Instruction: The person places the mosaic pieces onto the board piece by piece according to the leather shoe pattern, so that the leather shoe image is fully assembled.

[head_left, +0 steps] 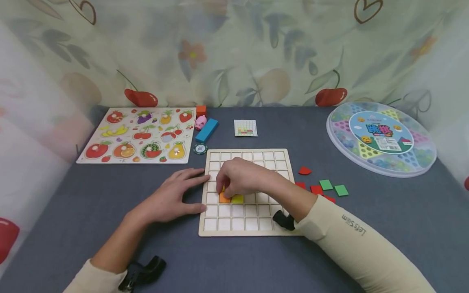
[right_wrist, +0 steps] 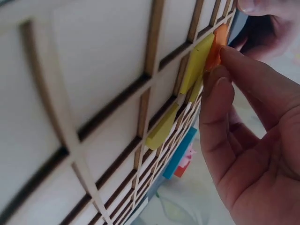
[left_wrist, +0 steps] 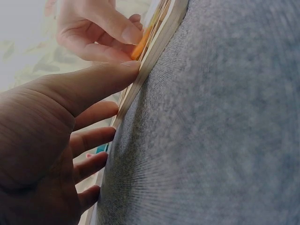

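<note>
A wooden grid board (head_left: 234,224) with white square cells lies flat in front of me. My right hand (head_left: 239,177) reaches over its left half, thumb and index finger pinching an orange square tile (right_wrist: 217,49) at a cell in the board. Beside that tile sits a yellow square tile (head_left: 237,199). A yellow piece with a rounded edge (right_wrist: 161,129) lies in a nearby cell, hidden by the hand in the head view. My left hand (head_left: 176,197) is spread on the cloth, its thumb and fingertips at the board's left edge.
Right of the board are red tiles (head_left: 316,190), green tiles (head_left: 325,184) and a red rounded piece (head_left: 304,170). Behind stand a small pattern card (head_left: 245,128), blue block (head_left: 207,130), pink pig (head_left: 200,122), orange block (head_left: 201,110), poker chip (head_left: 200,149), fruit board (head_left: 124,142) and round game box (head_left: 381,162).
</note>
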The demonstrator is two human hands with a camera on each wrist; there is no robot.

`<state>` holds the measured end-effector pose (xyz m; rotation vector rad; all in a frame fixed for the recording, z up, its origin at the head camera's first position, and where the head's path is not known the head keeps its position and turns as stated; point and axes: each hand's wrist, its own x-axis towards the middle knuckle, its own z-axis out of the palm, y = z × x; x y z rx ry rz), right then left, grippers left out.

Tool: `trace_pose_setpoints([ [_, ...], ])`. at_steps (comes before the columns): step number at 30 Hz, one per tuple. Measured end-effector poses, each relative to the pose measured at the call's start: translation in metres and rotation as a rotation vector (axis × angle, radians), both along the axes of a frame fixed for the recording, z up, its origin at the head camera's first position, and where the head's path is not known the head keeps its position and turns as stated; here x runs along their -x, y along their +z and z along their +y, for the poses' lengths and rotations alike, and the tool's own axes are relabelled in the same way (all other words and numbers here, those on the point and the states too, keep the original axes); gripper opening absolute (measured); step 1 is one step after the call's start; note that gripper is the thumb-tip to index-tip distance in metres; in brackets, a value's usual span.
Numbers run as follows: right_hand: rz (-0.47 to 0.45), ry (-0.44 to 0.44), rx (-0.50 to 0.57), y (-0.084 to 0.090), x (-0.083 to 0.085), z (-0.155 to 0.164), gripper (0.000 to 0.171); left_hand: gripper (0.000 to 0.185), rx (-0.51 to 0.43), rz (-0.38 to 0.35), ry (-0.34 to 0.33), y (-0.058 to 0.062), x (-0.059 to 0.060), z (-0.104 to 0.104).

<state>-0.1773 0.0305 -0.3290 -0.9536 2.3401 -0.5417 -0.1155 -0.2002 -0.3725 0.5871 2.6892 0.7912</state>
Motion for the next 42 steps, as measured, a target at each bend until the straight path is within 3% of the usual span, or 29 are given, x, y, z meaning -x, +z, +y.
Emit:
trace_pose_setpoints([
  [8,-0.051,-0.019,0.000,-0.001,-0.001,0.000,0.014,0.075,-0.006,0.009,-0.002,0.001,0.000,0.000],
  [19,-0.027,0.017,0.018,-0.003,-0.002,0.002,0.014,0.075,-0.007,0.013,-0.005,0.001,-0.001,-0.001],
  [30,-0.032,0.048,0.140,0.004,-0.003,0.024,0.016,0.077,0.008,-0.005,0.002,0.000,0.001,-0.001],
  [42,-0.100,-0.088,0.250,0.018,-0.007,0.071,0.014,0.079,0.015,-0.016,0.010,-0.001,0.001,0.001],
])
